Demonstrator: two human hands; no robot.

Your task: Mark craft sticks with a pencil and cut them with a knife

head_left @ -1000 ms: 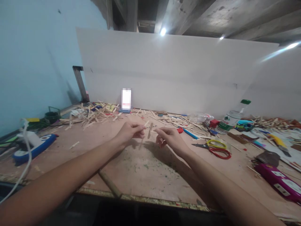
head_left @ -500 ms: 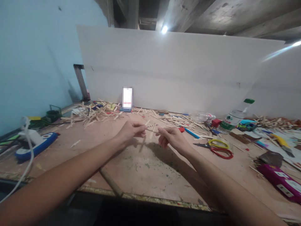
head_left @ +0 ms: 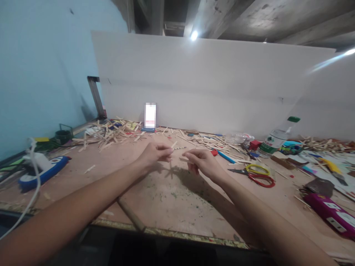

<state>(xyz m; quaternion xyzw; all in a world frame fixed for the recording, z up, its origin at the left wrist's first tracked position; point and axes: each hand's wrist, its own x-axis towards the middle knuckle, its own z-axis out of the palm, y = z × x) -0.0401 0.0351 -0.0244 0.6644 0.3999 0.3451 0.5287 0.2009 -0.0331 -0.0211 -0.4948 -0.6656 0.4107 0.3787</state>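
Over the middle of the table, my left hand (head_left: 156,152) is closed, thumb and fingers pinching a thin dark-and-light striped stick (head_left: 180,148) that points right. A short pale wooden strip (head_left: 174,144) shows at the same fingertips; whether it is joined to the striped stick I cannot tell. Just to the right, my right hand (head_left: 200,159) is pinched shut on a small flat wooden stick (head_left: 185,160), whose end sticks out leftward. A small gap separates the two hands. Their shadows fall on the tabletop (head_left: 177,207) below.
Red-and-yellow-handled scissors (head_left: 257,174) lie right of my right hand, near a blue pen-like tool (head_left: 226,157). Wooden sticks (head_left: 111,133) are heaped at the back. A lit phone (head_left: 150,115) stands behind. A bottle (head_left: 273,142), yellow cutter (head_left: 334,170) and power strip (head_left: 43,173) flank the space.
The wooden stick at my right hand, upright across the striped stick before, now lies nearly level at my right fingertips, apart from the striped stick. My left hand has hardly moved.
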